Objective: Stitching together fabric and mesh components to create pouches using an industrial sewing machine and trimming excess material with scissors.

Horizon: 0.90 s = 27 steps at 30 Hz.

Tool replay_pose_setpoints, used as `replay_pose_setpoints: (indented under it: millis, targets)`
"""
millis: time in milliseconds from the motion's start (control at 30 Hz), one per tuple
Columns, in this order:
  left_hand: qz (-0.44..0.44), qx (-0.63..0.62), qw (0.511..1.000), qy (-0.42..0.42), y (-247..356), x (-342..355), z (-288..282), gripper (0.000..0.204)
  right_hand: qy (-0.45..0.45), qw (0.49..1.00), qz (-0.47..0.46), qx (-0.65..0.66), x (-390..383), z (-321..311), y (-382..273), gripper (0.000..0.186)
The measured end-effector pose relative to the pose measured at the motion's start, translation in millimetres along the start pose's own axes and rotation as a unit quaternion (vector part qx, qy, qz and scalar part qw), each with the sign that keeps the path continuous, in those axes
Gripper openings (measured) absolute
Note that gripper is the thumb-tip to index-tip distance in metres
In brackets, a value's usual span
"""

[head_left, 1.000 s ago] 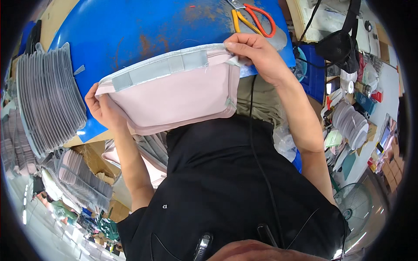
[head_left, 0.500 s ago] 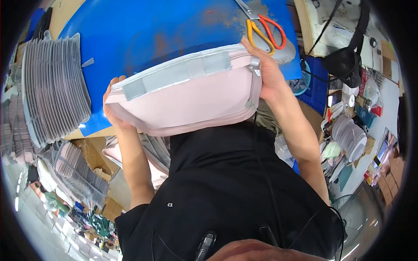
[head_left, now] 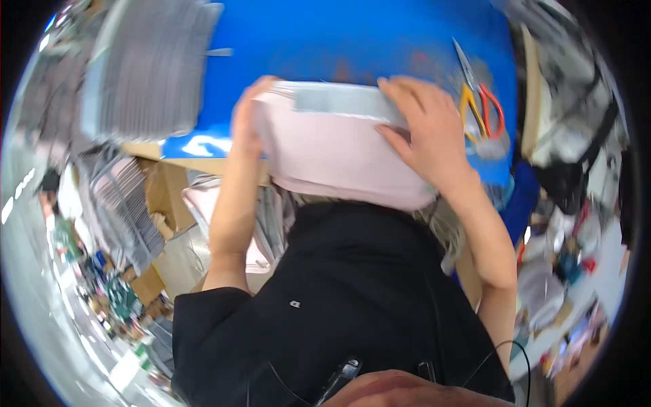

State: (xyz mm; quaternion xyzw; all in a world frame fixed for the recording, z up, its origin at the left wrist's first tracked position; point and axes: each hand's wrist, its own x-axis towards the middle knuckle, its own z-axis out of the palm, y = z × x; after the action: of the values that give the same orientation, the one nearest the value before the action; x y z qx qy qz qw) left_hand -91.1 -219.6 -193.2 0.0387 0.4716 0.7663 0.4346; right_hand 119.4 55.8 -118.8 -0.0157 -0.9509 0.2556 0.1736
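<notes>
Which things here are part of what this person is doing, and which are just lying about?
Seemingly in the job:
pale pink fabric piece with grey strip, between left hand and right hand;
probably the stacked grey-pink fabric pieces.

Perhaps just lying about:
metal scissors with red and yellow handles, untouched;
brown cardboard box.

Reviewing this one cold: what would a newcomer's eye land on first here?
Probably the pale pink piece with its grey band, mid-view, its left end in the left grip and the right grip at its upper right. Next, the bright blue work surface behind it, with red-and-yellow-handled scissors lying to the right. Then the tall row of greyish layered pieces at upper left.
</notes>
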Motion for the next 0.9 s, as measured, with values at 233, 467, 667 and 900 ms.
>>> replay_pose_setpoints:
  millis: [233,467,667,900]
  targets:
    - [0.366,0.616,0.673,0.185,92.5,-29.5,50.7,0.009,-0.001,0.995,0.081,-0.065,43.0,39.7,17.1,0.021]
    - [0.376,0.797,0.309,0.356,269.6,-36.1,19.4,0.045,-0.057,0.991,0.080,-0.096,44.7,45.7,42.2,0.043]
    - [0.162,0.839,0.406,0.323,312.1,-35.5,-13.9,0.060,-0.059,0.985,0.118,-0.116,42.7,45.4,47.7,0.047]
    - [0.292,0.834,0.407,0.233,309.1,-70.1,25.0,0.041,0.064,0.978,0.143,0.137,59.0,24.1,32.8,0.045]
